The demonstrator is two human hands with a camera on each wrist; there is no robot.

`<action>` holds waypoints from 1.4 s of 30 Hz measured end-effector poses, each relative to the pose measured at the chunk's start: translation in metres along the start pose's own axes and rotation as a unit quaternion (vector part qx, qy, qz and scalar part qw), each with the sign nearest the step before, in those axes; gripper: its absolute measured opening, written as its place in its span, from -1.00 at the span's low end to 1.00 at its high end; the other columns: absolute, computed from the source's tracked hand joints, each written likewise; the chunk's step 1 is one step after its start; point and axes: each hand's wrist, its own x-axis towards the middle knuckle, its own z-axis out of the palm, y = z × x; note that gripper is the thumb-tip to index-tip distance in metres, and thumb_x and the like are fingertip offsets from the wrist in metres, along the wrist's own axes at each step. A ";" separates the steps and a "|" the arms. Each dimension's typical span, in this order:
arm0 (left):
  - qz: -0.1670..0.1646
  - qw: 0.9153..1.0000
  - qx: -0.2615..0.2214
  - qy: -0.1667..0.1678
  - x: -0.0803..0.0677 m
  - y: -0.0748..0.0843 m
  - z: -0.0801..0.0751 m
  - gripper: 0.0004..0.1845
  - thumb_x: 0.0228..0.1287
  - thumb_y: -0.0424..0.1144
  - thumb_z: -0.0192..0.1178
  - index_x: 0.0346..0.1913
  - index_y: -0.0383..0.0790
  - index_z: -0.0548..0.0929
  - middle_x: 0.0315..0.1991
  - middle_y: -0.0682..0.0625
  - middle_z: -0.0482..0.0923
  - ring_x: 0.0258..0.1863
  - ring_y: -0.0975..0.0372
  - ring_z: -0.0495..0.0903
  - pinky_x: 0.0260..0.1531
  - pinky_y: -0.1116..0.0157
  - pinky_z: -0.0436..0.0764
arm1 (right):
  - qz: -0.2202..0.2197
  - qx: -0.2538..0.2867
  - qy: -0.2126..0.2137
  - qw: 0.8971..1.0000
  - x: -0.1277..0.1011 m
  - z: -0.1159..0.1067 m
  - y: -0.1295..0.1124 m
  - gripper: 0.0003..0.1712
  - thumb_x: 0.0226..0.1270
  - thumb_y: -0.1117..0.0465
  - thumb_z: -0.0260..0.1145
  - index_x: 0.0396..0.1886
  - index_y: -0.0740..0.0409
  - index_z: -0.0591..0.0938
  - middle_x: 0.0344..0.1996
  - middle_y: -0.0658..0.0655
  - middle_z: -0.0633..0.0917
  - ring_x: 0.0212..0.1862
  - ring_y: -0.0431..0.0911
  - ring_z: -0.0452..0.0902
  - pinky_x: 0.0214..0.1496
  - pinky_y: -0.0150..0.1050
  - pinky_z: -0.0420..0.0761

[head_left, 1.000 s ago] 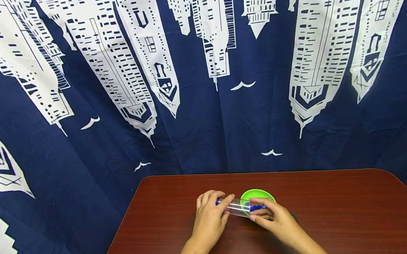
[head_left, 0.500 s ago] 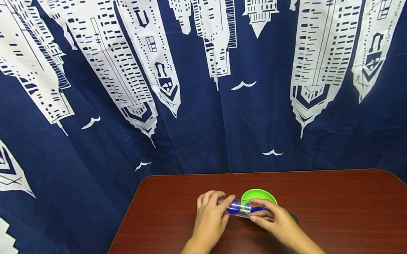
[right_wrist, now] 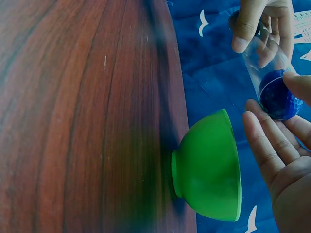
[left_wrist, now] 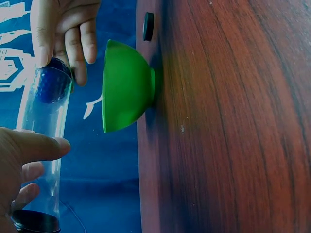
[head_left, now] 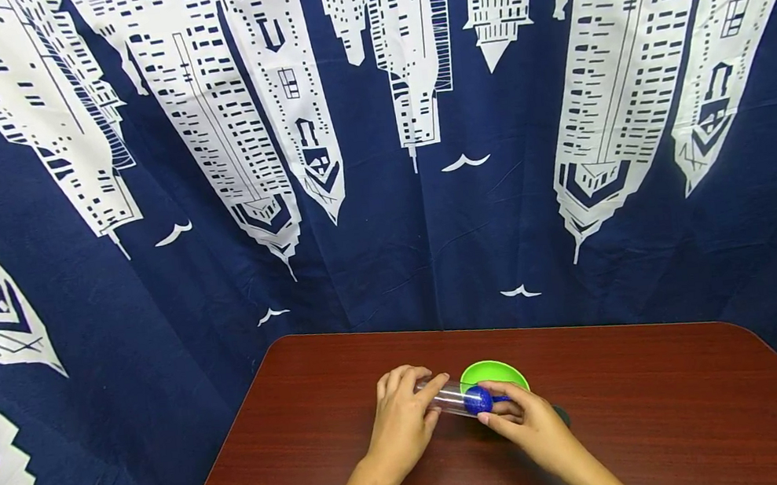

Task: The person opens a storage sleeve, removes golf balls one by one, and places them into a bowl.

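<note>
A clear plastic tube (head_left: 451, 399) is held nearly level over the table by my left hand (head_left: 403, 415), whose thumb and fingers wrap its left part. In the left wrist view a black cap (left_wrist: 36, 221) covers that end of the tube. A blue dimpled ball (head_left: 478, 400) sits at the right end of the tube. My right hand (head_left: 530, 421) is at this mouth, thumb and forefinger on the blue at the rim; its other fingers (right_wrist: 265, 138) stretch underneath in the right wrist view. More blue shows between the right thumb and fingers, mostly hidden.
Behind the tube and right hand, a green bowl (head_left: 491, 372) stands upright on the brown wooden table (head_left: 661, 403). A small black round lid (left_wrist: 148, 25) lies near the bowl, partly behind the right hand in the head view. A blue curtain (head_left: 392, 274) hangs behind the table.
Blue first showed only at the tube's left end; the ball then moved through the middle and now sits at the right mouth. Both hands stay nearly still.
</note>
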 end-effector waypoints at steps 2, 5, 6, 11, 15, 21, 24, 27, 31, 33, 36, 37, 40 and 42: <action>-0.001 1.000 -0.002 0.000 0.000 0.000 0.000 -0.39 -0.02 -0.21 0.59 0.17 0.19 0.69 0.06 0.11 0.60 0.18 0.17 0.47 0.25 0.06 0.42 | 0.001 0.001 0.000 1.000 0.000 0.000 0.000 -0.40 0.33 0.12 0.43 0.32 0.18 0.53 0.06 0.32 0.69 -0.03 -0.17 0.75 -0.05 -0.39 0.71; -0.004 1.000 -0.004 0.000 0.000 0.001 0.000 -0.39 -0.02 -0.21 0.59 0.17 0.20 0.68 0.07 0.12 0.60 0.19 0.17 0.47 0.26 0.07 0.41 | -0.001 0.001 0.002 1.000 0.000 0.000 0.000 -0.40 0.33 0.12 0.43 0.32 0.18 0.53 0.06 0.31 0.69 -0.03 -0.17 0.75 -0.05 -0.39 0.71; -0.006 1.000 -0.004 0.000 -0.001 0.001 0.000 -0.39 -0.02 -0.21 0.59 0.17 0.19 0.68 0.07 0.12 0.60 0.19 0.17 0.47 0.26 0.07 0.41 | -0.002 0.000 0.003 1.000 0.000 0.000 0.000 -0.40 0.33 0.12 0.43 0.32 0.18 0.53 0.05 0.30 0.70 -0.03 -0.18 0.75 -0.05 -0.39 0.71; -0.016 1.000 -0.014 0.001 -0.001 0.001 0.002 -0.40 -0.02 -0.21 0.59 0.16 0.17 0.68 0.05 0.12 0.60 0.17 0.17 0.48 0.24 0.06 0.42 | -0.009 0.000 0.017 1.000 0.000 0.001 0.000 -0.43 0.32 0.14 0.44 0.29 0.19 0.56 0.02 0.29 0.72 -0.06 -0.25 0.74 -0.07 -0.43 0.70; -0.025 0.999 -0.027 0.002 -0.002 0.002 0.003 -0.41 -0.01 -0.20 0.58 0.16 0.14 0.68 0.04 0.12 0.61 0.16 0.16 0.48 0.23 0.04 0.43 | -0.005 -0.007 0.038 0.999 0.000 0.002 0.001 -0.46 0.30 0.16 0.46 0.25 0.17 0.59 -0.01 0.26 0.73 -0.09 -0.29 0.73 -0.07 -0.44 0.70; -0.037 0.999 -0.036 0.001 -0.004 0.003 0.005 -0.39 -0.02 -0.19 0.59 0.18 0.16 0.67 0.05 0.14 0.60 0.17 0.17 0.48 0.24 0.04 0.42 | 0.014 -0.009 0.064 0.998 0.001 0.002 0.001 -0.47 0.25 0.16 0.50 0.21 0.11 0.61 -0.03 0.19 0.74 -0.08 -0.27 0.73 -0.04 -0.44 0.70; -0.041 0.998 -0.037 0.004 -0.005 0.003 0.008 -0.38 -0.02 -0.17 0.60 0.18 0.16 0.67 0.04 0.17 0.59 0.16 0.19 0.48 0.23 0.05 0.43 | 0.008 -0.010 0.064 0.998 0.000 0.002 0.000 -0.47 0.27 0.17 0.48 0.22 0.15 0.60 -0.02 0.22 0.73 -0.06 -0.25 0.74 -0.03 -0.43 0.70; -0.046 0.998 -0.039 0.009 -0.006 0.003 0.009 -0.38 -0.04 -0.16 0.61 0.17 0.15 0.67 0.03 0.17 0.60 0.15 0.20 0.49 0.22 0.05 0.45 | 0.004 -0.004 0.067 0.998 0.000 0.001 -0.001 -0.47 0.28 0.17 0.48 0.22 0.19 0.59 -0.02 0.24 0.73 -0.07 -0.24 0.74 -0.04 -0.42 0.70; -0.052 0.997 -0.048 0.015 -0.008 0.002 0.011 -0.38 -0.06 -0.16 0.62 0.16 0.11 0.69 0.01 0.16 0.61 0.12 0.20 0.51 0.19 0.04 0.46 | 0.002 0.002 0.076 0.997 -0.001 0.001 -0.003 -0.48 0.25 0.20 0.49 0.19 0.20 0.60 -0.02 0.24 0.72 -0.09 -0.27 0.73 -0.05 -0.45 0.70; -0.060 0.996 -0.058 0.015 -0.009 0.002 0.012 -0.39 -0.06 -0.16 0.62 0.16 0.08 0.69 0.00 0.15 0.62 0.11 0.21 0.52 0.19 0.03 0.46 | 0.004 0.003 0.084 0.996 -0.001 0.000 -0.003 -0.48 0.24 0.23 0.50 0.18 0.21 0.60 0.00 0.24 0.71 -0.10 -0.30 0.72 -0.06 -0.46 0.69; -0.076 0.994 -0.073 0.015 -0.009 0.002 0.011 -0.39 -0.04 -0.14 0.61 0.17 0.07 0.68 -0.01 0.15 0.63 0.10 0.22 0.54 0.19 0.03 0.46 | -0.005 0.002 0.098 0.995 0.000 -0.002 -0.003 -0.50 0.23 0.27 0.50 0.16 0.23 0.61 0.03 0.27 0.68 -0.09 -0.34 0.70 -0.08 -0.47 0.69; -0.082 0.993 -0.079 0.014 -0.009 0.002 0.011 -0.39 -0.03 -0.13 0.60 0.17 0.07 0.67 -0.01 0.15 0.63 0.10 0.22 0.55 0.20 0.03 0.47 | -0.008 0.003 0.102 0.995 0.000 -0.004 -0.003 -0.50 0.23 0.28 0.49 0.16 0.24 0.61 0.03 0.28 0.67 -0.09 -0.35 0.69 -0.08 -0.47 0.70; -0.098 0.991 -0.092 0.009 -0.008 0.001 0.010 -0.39 0.01 -0.11 0.58 0.19 0.07 0.64 0.02 0.15 0.65 0.09 0.23 0.58 0.21 0.04 0.47 | -0.020 0.002 0.111 0.994 0.000 -0.008 -0.002 -0.52 0.24 0.30 0.48 0.16 0.25 0.61 0.05 0.28 0.66 -0.08 -0.36 0.68 -0.10 -0.47 0.70; -0.104 0.989 -0.103 0.004 -0.008 0.001 0.010 -0.40 0.03 -0.10 0.56 0.20 0.03 0.63 0.04 0.14 0.67 0.09 0.23 0.61 0.21 0.05 0.48 | -0.022 0.001 0.116 0.993 0.000 -0.010 -0.001 -0.52 0.25 0.29 0.48 0.16 0.24 0.61 0.05 0.27 0.65 -0.07 -0.36 0.68 -0.10 -0.47 0.70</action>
